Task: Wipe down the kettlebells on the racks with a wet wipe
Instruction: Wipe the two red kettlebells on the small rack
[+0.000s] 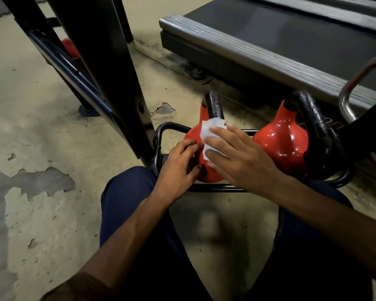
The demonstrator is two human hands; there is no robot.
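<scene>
Right hand (237,161), fingers straight, presses a wet wipe (206,130) onto the red kettlebell (193,133); left hand (178,168) touches it, fingers relaxed. Second kettlebell (282,140) just right; rack post (117,94) left; treadmill (269,51) beyond.

A low black tubular steel rack (167,127) sits on the floor just beyond my knees. On it stand the left red round kettlebell (193,134) and, to its right, the right red round kettlebell (282,137). My left hand (180,166) rests on the left one's near side. My right hand (237,157) presses a white wet wipe (206,129) onto its top. A black steel upright (109,61) rises left of the rack, and a grey treadmill deck (269,35) lies behind it.
</scene>
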